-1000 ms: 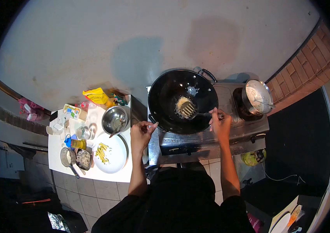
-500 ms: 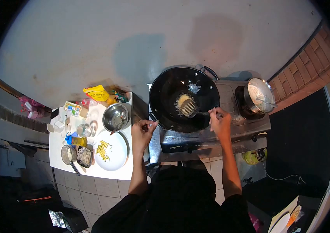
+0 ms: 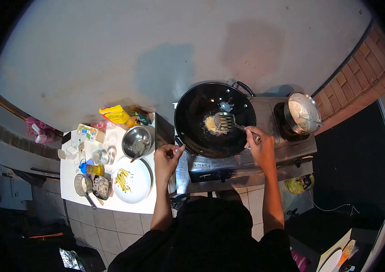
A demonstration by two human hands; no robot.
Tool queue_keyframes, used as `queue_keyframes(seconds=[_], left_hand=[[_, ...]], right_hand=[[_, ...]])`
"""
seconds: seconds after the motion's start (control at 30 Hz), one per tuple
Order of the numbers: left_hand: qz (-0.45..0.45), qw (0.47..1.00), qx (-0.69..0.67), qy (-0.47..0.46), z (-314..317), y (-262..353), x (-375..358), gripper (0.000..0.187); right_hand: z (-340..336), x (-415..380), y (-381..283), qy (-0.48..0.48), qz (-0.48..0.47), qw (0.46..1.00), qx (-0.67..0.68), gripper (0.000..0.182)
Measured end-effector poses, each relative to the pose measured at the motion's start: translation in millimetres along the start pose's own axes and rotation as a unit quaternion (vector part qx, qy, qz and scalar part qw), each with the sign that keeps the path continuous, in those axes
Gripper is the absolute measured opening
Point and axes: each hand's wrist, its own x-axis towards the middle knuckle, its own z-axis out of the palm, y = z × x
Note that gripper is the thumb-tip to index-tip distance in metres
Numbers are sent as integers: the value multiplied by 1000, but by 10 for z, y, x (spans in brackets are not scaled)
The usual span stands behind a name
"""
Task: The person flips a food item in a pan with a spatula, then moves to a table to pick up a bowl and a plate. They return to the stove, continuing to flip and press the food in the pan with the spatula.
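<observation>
My right hand (image 3: 262, 144) is wrapped round the handle of a slotted metal turner (image 3: 224, 120). Its slotted head is inside the black wok (image 3: 197, 138), just right of and partly over a pale golden piece of food (image 3: 211, 124) bubbling in oil. A whitish, bubbly patch (image 3: 226, 106) shows farther up the wok. At the wok's near left side, my left hand (image 3: 167, 158) has its fingers curled and pinched at the small side handle (image 3: 179, 141).
A pan (image 3: 304, 113) of pale mixture sits on the right burner of the stove (image 3: 265, 156). The white table (image 3: 111, 205) at left bears a plate (image 3: 143, 188) with yellowish strips, a steel bowl (image 3: 136, 142), an oil bottle (image 3: 93, 169) and a small saucepan (image 3: 83, 182).
The turner's head has moved right and slightly up, off most of the food, and is tilted differently. My right hand has shifted slightly right; my left hand stays by the wok handle.
</observation>
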Motion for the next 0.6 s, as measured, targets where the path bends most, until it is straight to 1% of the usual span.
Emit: queue_keyframes(seconds=[0.03, 0.1, 0.13, 0.2, 0.23, 0.3, 0.4, 0.53, 0.6], left_hand=[[1, 1000, 1, 0, -4, 4, 6, 25], [25, 1000, -4, 0, -15, 8, 12, 26], [25, 1000, -3, -2, -20, 7, 14, 26], [20, 1000, -6, -2, -19, 5, 25, 26], [21, 1000, -9, 0, -16, 0, 43, 26], [30, 1000, -1, -3, -28, -33, 41, 25], [12, 1000, -9, -15, -23, -53, 48, 26], [3, 1000, 0, -20, -30, -44, 60, 26], [17, 1000, -10, -24, -29, -77, 67, 25]], right_hand=[[-8, 4, 29, 1, 0, 1000, 1, 17], [-13, -12, 99, 44, 39, 998, -13, 20], [-15, -19, 103, 46, 41, 998, -14, 20], [-25, -8, 93, 83, 91, 992, 30, 24], [-32, 0, 123, 83, 88, 992, 29, 24], [-30, -31, 190, 122, 140, 980, 66, 29], [13, -39, 160, 142, 167, 972, 81, 31], [168, -26, 261, 105, 154, 977, 108, 33], [244, -20, 235, 93, 181, 973, 106, 35]])
